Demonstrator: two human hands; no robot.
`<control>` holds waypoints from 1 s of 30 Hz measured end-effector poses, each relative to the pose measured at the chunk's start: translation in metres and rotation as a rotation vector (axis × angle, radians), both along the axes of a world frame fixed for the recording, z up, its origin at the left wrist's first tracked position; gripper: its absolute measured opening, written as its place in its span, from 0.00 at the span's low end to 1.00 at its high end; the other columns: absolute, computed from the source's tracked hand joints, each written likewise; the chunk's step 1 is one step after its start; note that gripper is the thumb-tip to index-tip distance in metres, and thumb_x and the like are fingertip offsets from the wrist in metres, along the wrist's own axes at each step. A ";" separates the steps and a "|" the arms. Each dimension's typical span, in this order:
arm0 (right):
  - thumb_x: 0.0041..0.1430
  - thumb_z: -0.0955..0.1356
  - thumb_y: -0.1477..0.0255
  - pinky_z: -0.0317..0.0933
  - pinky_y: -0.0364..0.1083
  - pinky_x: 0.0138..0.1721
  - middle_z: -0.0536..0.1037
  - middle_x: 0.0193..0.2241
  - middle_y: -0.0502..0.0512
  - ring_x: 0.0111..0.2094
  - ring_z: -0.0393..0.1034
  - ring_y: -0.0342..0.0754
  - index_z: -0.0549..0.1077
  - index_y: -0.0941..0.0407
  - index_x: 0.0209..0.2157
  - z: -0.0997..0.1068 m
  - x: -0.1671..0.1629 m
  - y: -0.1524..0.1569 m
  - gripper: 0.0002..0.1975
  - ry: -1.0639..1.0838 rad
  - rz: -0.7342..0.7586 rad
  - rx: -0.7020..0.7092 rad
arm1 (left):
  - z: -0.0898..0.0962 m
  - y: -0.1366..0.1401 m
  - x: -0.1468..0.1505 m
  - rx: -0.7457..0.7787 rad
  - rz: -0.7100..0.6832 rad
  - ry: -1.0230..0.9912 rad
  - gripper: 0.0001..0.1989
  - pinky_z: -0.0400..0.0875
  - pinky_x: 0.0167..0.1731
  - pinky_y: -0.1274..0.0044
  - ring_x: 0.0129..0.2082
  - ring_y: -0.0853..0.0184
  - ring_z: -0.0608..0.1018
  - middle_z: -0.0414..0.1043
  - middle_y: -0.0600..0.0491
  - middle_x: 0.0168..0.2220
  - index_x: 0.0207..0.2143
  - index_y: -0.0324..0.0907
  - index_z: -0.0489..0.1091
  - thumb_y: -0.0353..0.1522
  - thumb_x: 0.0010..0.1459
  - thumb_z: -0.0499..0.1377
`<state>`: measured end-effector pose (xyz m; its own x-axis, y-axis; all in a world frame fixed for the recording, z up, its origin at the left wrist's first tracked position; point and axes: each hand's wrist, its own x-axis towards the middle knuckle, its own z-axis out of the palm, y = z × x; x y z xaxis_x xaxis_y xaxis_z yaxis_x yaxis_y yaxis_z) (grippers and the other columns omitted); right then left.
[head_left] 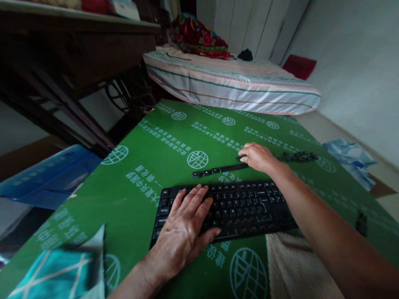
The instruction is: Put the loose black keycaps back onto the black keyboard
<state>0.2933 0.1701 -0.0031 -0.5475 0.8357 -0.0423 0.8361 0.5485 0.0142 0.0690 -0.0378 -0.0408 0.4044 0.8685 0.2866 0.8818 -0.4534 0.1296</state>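
Observation:
A black computer keyboard (237,199) lies on the green board. Along its front edge, several key positions look bare of their caps. My left hand (187,224) rests on the keyboard's left part, fingers stretched out and thumb apart, covering the keys beneath. Beyond the keyboard, my right hand (257,157) pinches a small black keycap at the end of a loose row. That row holds a long space bar (232,167) and a few small keycaps (206,172). Further right lies a cluster of loose keycaps (299,156), partly behind my right hand.
The green board (156,145) carries white lettering and globe marks. A beige towel (296,265) lies at its front, a teal cloth (56,274) at front left. A small dark object (361,224) sits near the right edge. Behind stands a bed (230,83); a dark table (77,54) stands left.

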 end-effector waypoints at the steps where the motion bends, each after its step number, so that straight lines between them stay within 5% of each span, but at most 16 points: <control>1: 0.58 0.68 0.72 0.62 0.46 0.44 0.77 0.41 0.56 0.46 0.69 0.51 0.78 0.53 0.41 -0.001 -0.001 0.003 0.09 -0.010 0.006 -0.007 | 0.000 0.000 0.000 0.001 -0.003 0.000 0.28 0.58 0.58 0.51 0.62 0.49 0.62 0.59 0.38 0.62 0.56 0.38 0.63 0.45 0.59 0.57; 19: 0.57 0.68 0.74 0.62 0.44 0.42 0.77 0.38 0.55 0.44 0.70 0.49 0.79 0.55 0.34 -0.012 -0.010 0.023 0.06 -0.108 0.097 -0.071 | 0.002 -0.002 0.001 -0.006 -0.003 0.002 0.29 0.59 0.57 0.51 0.62 0.49 0.61 0.59 0.38 0.62 0.56 0.38 0.63 0.45 0.59 0.57; 30: 0.58 0.67 0.75 0.62 0.47 0.46 0.75 0.38 0.58 0.45 0.68 0.51 0.76 0.58 0.32 -0.009 -0.007 0.022 0.05 0.032 0.183 -0.009 | 0.001 0.000 0.001 -0.011 0.010 0.009 0.29 0.58 0.58 0.52 0.63 0.50 0.61 0.58 0.40 0.62 0.57 0.38 0.63 0.45 0.59 0.57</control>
<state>0.2860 0.1923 -0.0118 -0.6913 0.7220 -0.0292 0.7225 0.6912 -0.0163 0.0702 -0.0382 -0.0400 0.3981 0.8755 0.2739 0.8874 -0.4431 0.1268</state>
